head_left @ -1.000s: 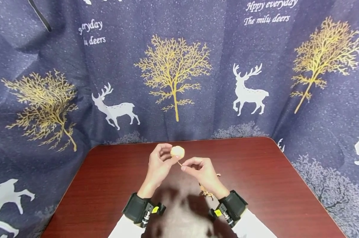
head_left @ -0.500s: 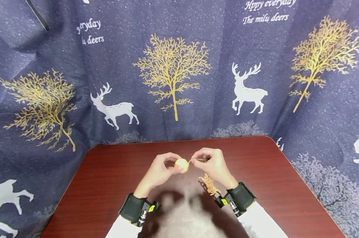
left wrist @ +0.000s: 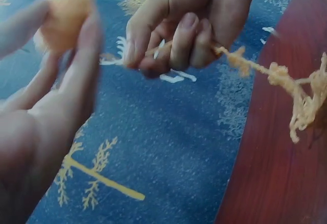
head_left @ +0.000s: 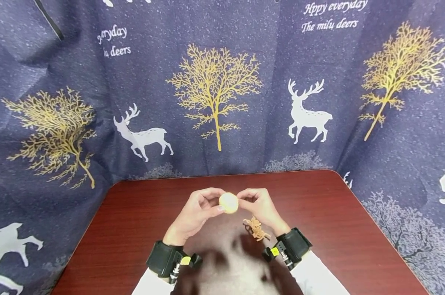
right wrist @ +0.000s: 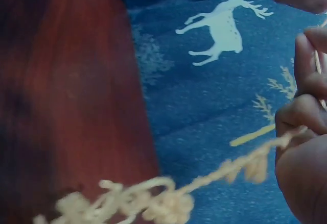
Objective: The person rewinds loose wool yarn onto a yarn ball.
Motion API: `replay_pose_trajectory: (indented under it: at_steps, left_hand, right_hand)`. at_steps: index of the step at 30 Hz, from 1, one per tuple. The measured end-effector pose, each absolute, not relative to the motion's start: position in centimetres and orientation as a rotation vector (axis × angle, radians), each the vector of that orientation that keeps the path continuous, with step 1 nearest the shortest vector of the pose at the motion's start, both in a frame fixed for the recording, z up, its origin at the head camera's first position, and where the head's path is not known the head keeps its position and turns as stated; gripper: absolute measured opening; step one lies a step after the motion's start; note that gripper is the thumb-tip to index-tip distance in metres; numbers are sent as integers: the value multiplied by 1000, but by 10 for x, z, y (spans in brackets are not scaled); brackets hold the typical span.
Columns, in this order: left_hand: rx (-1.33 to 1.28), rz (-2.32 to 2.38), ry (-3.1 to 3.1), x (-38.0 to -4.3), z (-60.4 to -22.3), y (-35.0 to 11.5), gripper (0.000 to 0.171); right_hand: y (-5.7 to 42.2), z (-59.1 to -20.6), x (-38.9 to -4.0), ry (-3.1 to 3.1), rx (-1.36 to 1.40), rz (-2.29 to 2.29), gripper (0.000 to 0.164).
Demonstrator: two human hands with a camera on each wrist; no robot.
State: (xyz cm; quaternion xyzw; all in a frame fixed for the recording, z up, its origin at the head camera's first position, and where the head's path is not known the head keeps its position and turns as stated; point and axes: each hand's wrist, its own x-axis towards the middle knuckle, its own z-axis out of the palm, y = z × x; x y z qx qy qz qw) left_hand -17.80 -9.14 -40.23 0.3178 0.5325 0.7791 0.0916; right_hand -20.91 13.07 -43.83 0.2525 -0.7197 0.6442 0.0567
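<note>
Right hand (head_left: 261,206) now nearer the yarn ball (head_left: 228,203).
Left hand (head_left: 194,214) pinches the ball; right grips the strand (left wrist: 260,69), its span between them seemingly shortened.

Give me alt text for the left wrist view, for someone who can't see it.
A person's left hand holds a blurred, pale-orange ball; the right hand grips a yarn strand leading to a tangle near the right edge. Behind are patterned blue cloth and a reddish-brown tabletop.
</note>
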Motion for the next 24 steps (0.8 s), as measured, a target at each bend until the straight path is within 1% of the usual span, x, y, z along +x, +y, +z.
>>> replay_pose_trajectory:
  at_steps: [2,6,9,12,14,16,19,24]
  left_hand:
    - [879,2475,1571,-178,-403,-84,30]
    - [605,2793,1703,-179,-404,-67,29]
    - [501,2825,2043,-181,-408,-59,32]
    - [596,2545,2603,-186,-416,-59,34]
    - [729,2263,2918,-189,-421,-64,33]
    - [860,1979,3107,-190,-425,-70,33]
    - [965,1726,3092,-188,-427,-79,32]
    - [954,1542,2783,-181,-426,-90,30]
  right_hand:
    - [130,-446,-207,-2179,781,1998,8]
    - [127,-452,-200,-2186,829,1998,5]
    - [125,-451,-195,-2208,846,1953,6]
    - [127,-449,-193,-2229,854,1935,7]
    - [131,-447,-192,-2234,852,1947,7]
    - [137,-447,-194,-2217,846,1988,6]
    - [149,-445,-198,-2125,804,2165,11]
    - [166,-440,-207,-1682,735,2664,22]
